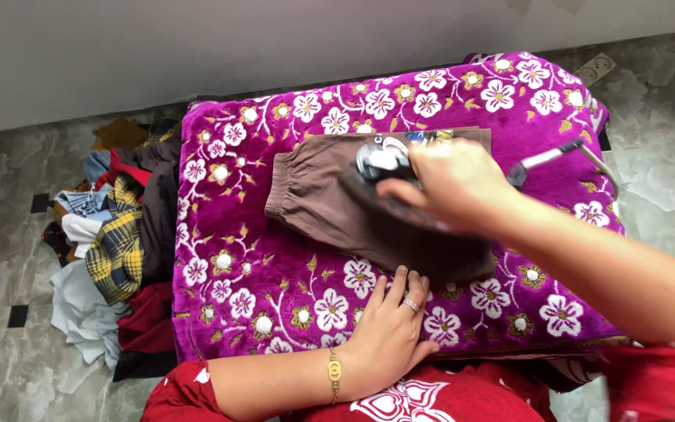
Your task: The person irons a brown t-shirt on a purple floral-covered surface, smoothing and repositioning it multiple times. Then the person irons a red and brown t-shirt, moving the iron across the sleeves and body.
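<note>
A brown garment with an elastic waistband (318, 191) lies flat on a purple blanket with white and gold flowers (232, 258). My right hand (451, 184) grips the handle of a clothes iron (380, 160) that rests on the garment, blurred by motion. The iron's cord (556, 155) runs off to the right. My left hand (392, 324) lies flat on the blanket at the garment's near edge, fingertips touching the cloth. It wears a ring and a gold bracelet.
A heap of mixed clothes (115, 234), among them a yellow plaid piece, lies on the marble floor left of the blanket. A wall socket (595, 69) sits at the far right by the pale wall. My red patterned clothing (400, 398) fills the bottom edge.
</note>
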